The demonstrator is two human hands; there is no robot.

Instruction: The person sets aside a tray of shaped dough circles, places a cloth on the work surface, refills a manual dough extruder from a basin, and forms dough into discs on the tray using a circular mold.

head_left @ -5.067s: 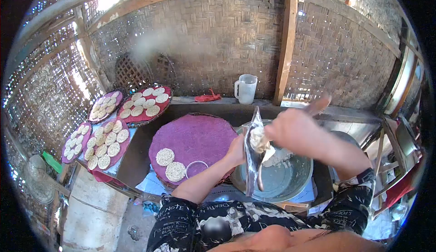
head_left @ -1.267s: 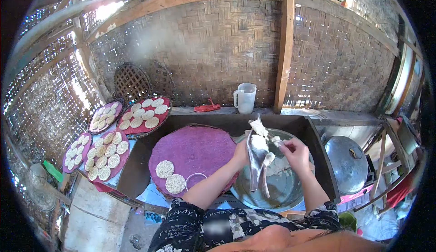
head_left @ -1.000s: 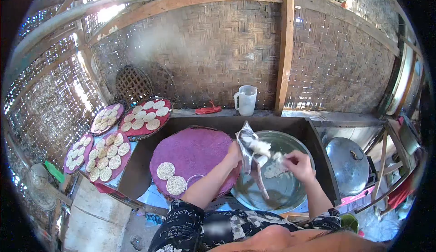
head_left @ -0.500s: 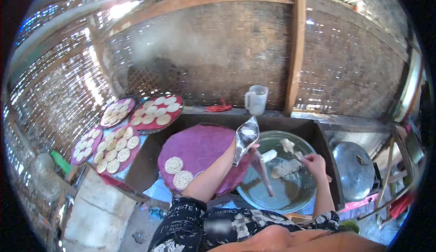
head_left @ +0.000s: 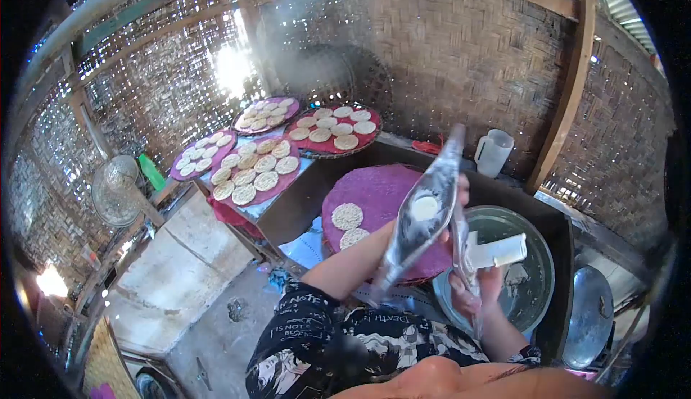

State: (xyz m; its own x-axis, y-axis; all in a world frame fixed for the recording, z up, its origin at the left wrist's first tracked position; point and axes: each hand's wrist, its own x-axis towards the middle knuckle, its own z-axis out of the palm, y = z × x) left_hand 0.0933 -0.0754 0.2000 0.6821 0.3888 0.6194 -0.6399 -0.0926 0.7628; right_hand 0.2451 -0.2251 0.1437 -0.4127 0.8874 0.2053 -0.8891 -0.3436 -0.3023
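Note:
A hand press with two long, whitish-smeared arms (head_left: 417,230) is spread open above the basin. My left hand (head_left: 462,190) is closed around it, mostly hidden behind the wide arm, which has a round white spot at its middle. Around the other arm, my right hand (head_left: 476,292) is wrapped below a white cylinder (head_left: 504,251) that points right. Pale dough (head_left: 515,277) lies in the green basin (head_left: 545,255). Left of the press, a purple cloth-covered round tray (head_left: 374,183) bears textured pale discs (head_left: 348,216).
Several round trays with pale discs (head_left: 265,181) stand at the left. A clear jug (head_left: 494,153) and a red bag (head_left: 427,146) are on the back ledge. A lidded metal pot (head_left: 589,313) stands at the right; a wooden post (head_left: 568,89) rises behind.
The view has swung left. The right hand has left the dough in the basin and now grips the press arm with the cylinder. The press's arms are spread and turned toward the camera.

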